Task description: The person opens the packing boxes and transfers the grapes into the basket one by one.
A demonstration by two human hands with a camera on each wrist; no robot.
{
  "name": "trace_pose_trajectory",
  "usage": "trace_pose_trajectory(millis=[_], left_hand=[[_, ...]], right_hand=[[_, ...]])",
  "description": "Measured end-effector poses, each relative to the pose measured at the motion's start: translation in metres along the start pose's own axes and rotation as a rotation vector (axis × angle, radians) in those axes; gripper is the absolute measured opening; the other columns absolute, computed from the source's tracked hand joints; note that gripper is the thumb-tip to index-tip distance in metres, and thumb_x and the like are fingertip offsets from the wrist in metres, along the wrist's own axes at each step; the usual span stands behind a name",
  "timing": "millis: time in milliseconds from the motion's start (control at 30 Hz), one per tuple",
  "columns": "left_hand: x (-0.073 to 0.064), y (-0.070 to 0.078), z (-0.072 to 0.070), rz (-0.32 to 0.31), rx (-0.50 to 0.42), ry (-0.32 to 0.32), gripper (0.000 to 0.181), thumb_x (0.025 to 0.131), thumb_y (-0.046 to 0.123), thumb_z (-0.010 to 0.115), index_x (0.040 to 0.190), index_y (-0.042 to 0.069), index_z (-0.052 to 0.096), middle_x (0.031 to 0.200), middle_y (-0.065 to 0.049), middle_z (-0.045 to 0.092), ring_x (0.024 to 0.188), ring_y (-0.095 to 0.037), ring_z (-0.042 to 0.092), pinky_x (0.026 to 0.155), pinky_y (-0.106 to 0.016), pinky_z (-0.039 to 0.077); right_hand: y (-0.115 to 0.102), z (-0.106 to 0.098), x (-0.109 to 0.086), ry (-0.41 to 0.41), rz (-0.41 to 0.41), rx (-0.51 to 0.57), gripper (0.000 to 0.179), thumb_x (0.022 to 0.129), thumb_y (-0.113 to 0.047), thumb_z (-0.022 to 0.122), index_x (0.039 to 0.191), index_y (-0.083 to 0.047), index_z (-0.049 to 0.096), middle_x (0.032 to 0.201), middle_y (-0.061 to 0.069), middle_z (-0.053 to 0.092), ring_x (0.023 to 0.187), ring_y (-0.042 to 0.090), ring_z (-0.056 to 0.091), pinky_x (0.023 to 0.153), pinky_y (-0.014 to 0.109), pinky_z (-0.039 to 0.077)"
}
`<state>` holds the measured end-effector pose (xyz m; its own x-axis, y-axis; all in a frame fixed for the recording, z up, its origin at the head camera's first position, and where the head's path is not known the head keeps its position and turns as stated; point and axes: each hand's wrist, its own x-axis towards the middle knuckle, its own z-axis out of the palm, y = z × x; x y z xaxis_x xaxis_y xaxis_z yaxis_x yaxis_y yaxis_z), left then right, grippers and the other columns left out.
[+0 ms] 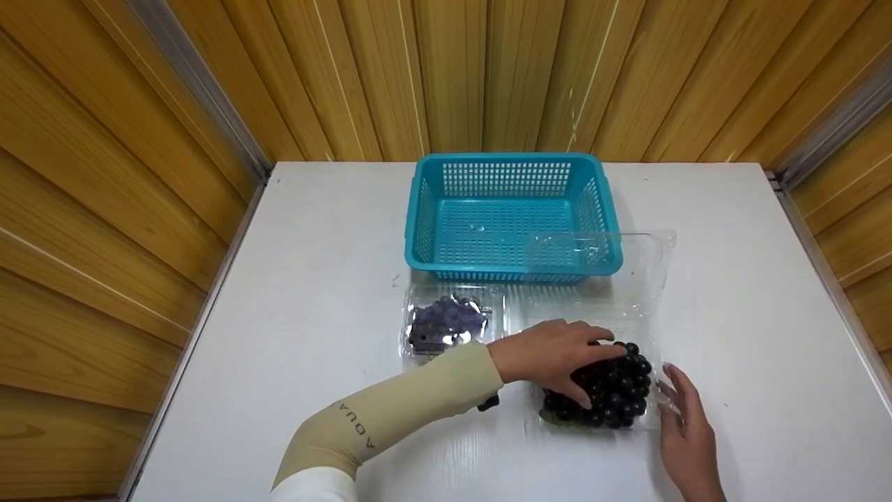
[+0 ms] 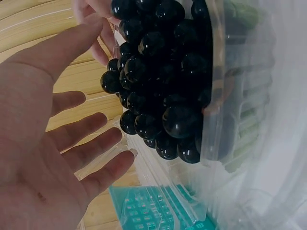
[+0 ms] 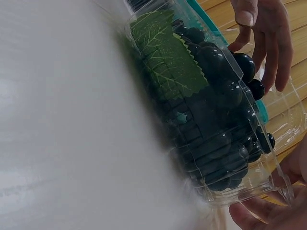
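A clear plastic clamshell box (image 3: 247,192) stands with its lid (image 1: 644,268) swung back, overlapping the basket's front in the head view. Dark grapes (image 1: 613,390) are heaped above its rim. My left hand (image 1: 557,352) reaches over the heap from the left, fingers spread and relaxed. In the left wrist view that hand (image 2: 43,143) is beside the grapes (image 2: 158,81) and grips nothing. At the box's right side, my right hand (image 1: 686,432) holds the edge between thumb and fingers. A green leaf print (image 3: 168,62) shows on the box's side.
A blue-green perforated basket (image 1: 516,268) stands at the back of the white table (image 1: 306,293). Left of the open box lies a second clear box (image 1: 453,324) with purple grapes inside, partly behind my left forearm. Wood-look panels (image 1: 453,77) close in the back and sides.
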<state>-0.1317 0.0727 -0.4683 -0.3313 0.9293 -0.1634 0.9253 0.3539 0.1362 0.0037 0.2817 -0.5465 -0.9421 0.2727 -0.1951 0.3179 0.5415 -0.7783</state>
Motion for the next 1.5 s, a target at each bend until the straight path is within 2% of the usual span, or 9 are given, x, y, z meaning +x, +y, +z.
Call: trace_pose_trajectory(millis=[133, 267, 333, 533, 733, 833, 1000, 1300, 1500], left_hand=[[0.001, 0.001, 0.002, 0.013, 0.028, 0.009, 0.092, 0.077, 0.063, 0.069, 0.151, 0.03, 0.027, 0.152, 0.003, 0.037, 0.137, -0.011, 0.042, 0.107, -0.03, 0.042], [0.002, 0.002, 0.004, 0.01, 0.056, 0.0, 0.095, 0.075, 0.063, 0.071, 0.152, 0.031, 0.026, 0.154, 0.003, 0.035, 0.138, -0.012, 0.04, 0.105, -0.03, 0.043], [0.003, 0.003, 0.005, 0.005, 0.063, -0.02, 0.096, 0.074, 0.063, 0.071, 0.152, 0.033, 0.024, 0.155, 0.004, 0.033, 0.139, -0.012, 0.038, 0.105, -0.031, 0.043], [0.005, 0.006, 0.007, 0.005, 0.077, -0.064, 0.101, 0.072, 0.061, 0.074, 0.153, 0.04, 0.017, 0.158, 0.005, 0.026, 0.141, -0.013, 0.033, 0.1, -0.032, 0.047], [0.007, 0.01, 0.011, 0.025, 0.131, -0.069, 0.106, 0.07, 0.062, 0.076, 0.152, 0.047, 0.011, 0.16, 0.008, 0.02, 0.139, -0.014, 0.033, 0.094, -0.033, 0.049], [0.008, 0.012, 0.013, 0.04, 0.163, -0.071, 0.107, 0.069, 0.063, 0.076, 0.152, 0.048, 0.009, 0.161, 0.008, 0.019, 0.137, -0.015, 0.034, 0.093, -0.033, 0.049], [0.009, 0.015, 0.014, 0.055, 0.22, -0.076, 0.11, 0.068, 0.064, 0.076, 0.152, 0.048, 0.007, 0.159, 0.007, 0.02, 0.133, -0.016, 0.037, 0.093, -0.033, 0.048], [0.014, 0.021, 0.018, 0.06, 0.325, -0.081, 0.113, 0.067, 0.068, 0.074, 0.152, 0.048, 0.002, 0.159, 0.004, 0.019, 0.132, -0.019, 0.039, 0.091, -0.035, 0.049], [0.019, 0.022, 0.021, 0.047, 0.322, -0.119, 0.114, 0.068, 0.064, 0.077, 0.151, 0.05, 0.0, 0.16, 0.004, 0.015, 0.135, -0.019, 0.037, 0.097, -0.036, 0.046]], right_hand=[[0.0, 0.001, 0.0, 0.013, -0.017, -0.012, 0.062, 0.102, -0.004, 0.031, 0.156, -0.025, 0.01, 0.161, 0.002, 0.024, 0.139, 0.021, 0.039, 0.099, 0.009, 0.04], [0.002, 0.001, -0.001, 0.037, -0.052, -0.008, 0.062, 0.101, -0.003, 0.033, 0.155, -0.026, 0.013, 0.16, 0.003, 0.027, 0.128, -0.01, 0.035, 0.091, -0.003, 0.032], [0.003, 0.001, -0.001, 0.04, -0.059, -0.004, 0.062, 0.101, -0.003, 0.034, 0.155, -0.026, 0.014, 0.159, 0.003, 0.027, 0.121, -0.019, 0.031, 0.089, -0.005, 0.029], [0.002, 0.001, -0.001, 0.04, -0.042, 0.001, 0.062, 0.101, -0.004, 0.034, 0.155, -0.028, 0.015, 0.159, 0.002, 0.027, 0.121, -0.019, 0.031, 0.088, -0.006, 0.029], [0.002, 0.001, -0.002, 0.05, -0.053, 0.0, 0.062, 0.101, -0.002, 0.035, 0.155, -0.027, 0.016, 0.159, 0.003, 0.028, 0.119, -0.022, 0.03, 0.089, -0.006, 0.029], [0.002, 0.001, -0.002, 0.039, -0.045, -0.004, 0.062, 0.101, -0.003, 0.033, 0.155, -0.028, 0.015, 0.16, 0.002, 0.027, 0.129, -0.01, 0.035, 0.089, -0.006, 0.028], [0.001, 0.001, -0.001, 0.019, -0.043, -0.011, 0.063, 0.101, -0.002, 0.032, 0.156, -0.027, 0.012, 0.161, 0.003, 0.024, 0.138, 0.033, 0.039, 0.088, -0.007, 0.026], [0.002, 0.0, 0.0, 0.0, -0.048, -0.035, 0.064, 0.1, 0.001, 0.03, 0.156, -0.024, 0.01, 0.161, 0.006, 0.023, 0.138, 0.036, 0.038, 0.085, -0.008, 0.025], [0.002, 0.0, 0.001, -0.014, -0.034, -0.036, 0.064, 0.101, 0.001, 0.031, 0.156, -0.024, 0.009, 0.161, 0.006, 0.021, 0.14, 0.035, 0.037, 0.086, -0.008, 0.025]])
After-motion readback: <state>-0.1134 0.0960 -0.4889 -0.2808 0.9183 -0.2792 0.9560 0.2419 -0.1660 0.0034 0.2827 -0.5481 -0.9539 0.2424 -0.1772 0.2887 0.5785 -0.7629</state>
